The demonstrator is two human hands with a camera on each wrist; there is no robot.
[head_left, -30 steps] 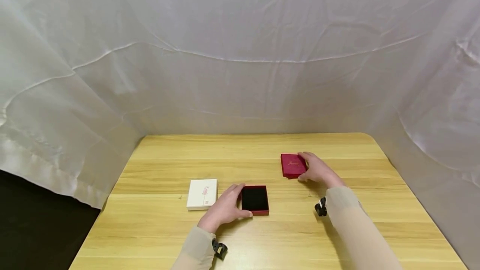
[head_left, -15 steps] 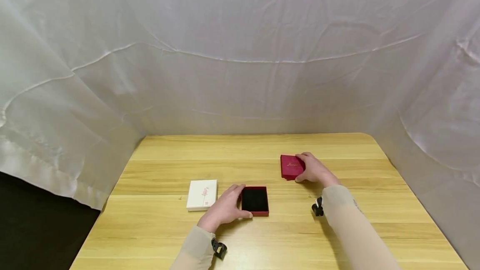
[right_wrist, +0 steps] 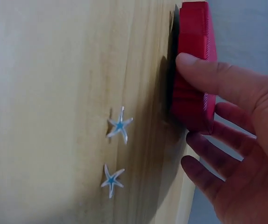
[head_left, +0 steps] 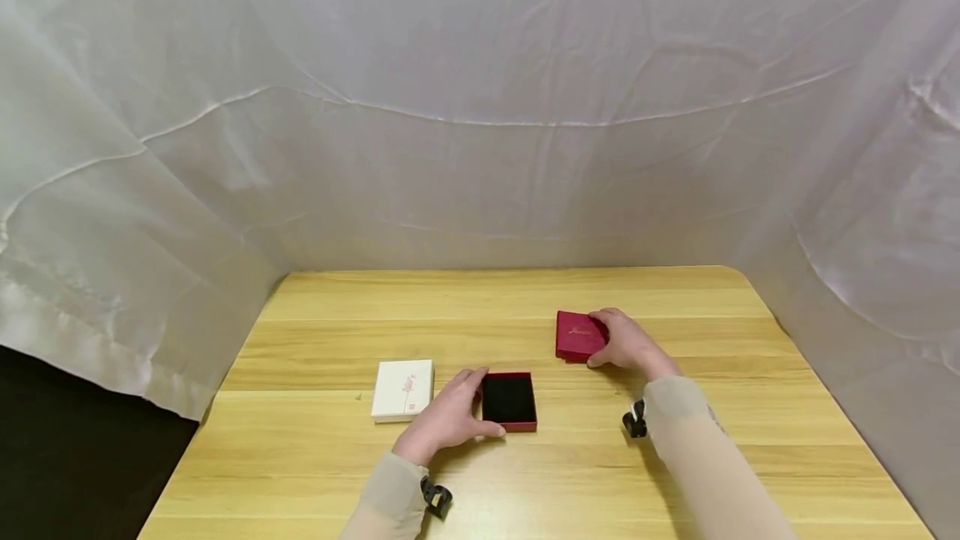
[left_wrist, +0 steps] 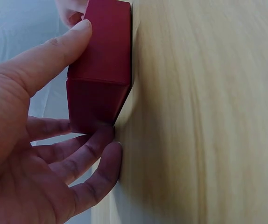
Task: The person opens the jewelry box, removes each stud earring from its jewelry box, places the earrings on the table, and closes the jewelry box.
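My left hand [head_left: 448,415] holds a small red jewelry box base [head_left: 510,431] with a black lining, thumb on its near side [left_wrist: 103,51] and fingers at its left and far sides. Farther back and to the right, my right hand [head_left: 633,344] pinches a red box lid [head_left: 579,335] with gold lettering on top. The thumb presses the lid's near side [right_wrist: 192,42], while the other fingers are partly hidden around its right and far side. Whether the lid touches the table is unclear. Two small starfish-shaped pieces, one starfish [right_wrist: 120,126] and another starfish [right_wrist: 111,181], lie near the right hand, white with blue centers.
A white square box [head_left: 402,390] with a pink flower print lies left of the left hand. The wooden table [head_left: 465,298] is bounded by pale cloth [head_left: 480,190] at the back and sides.
The right hand and red lid have shifted slightly left and nearer. The left hand keeps its hold on the box base, which stays in place.
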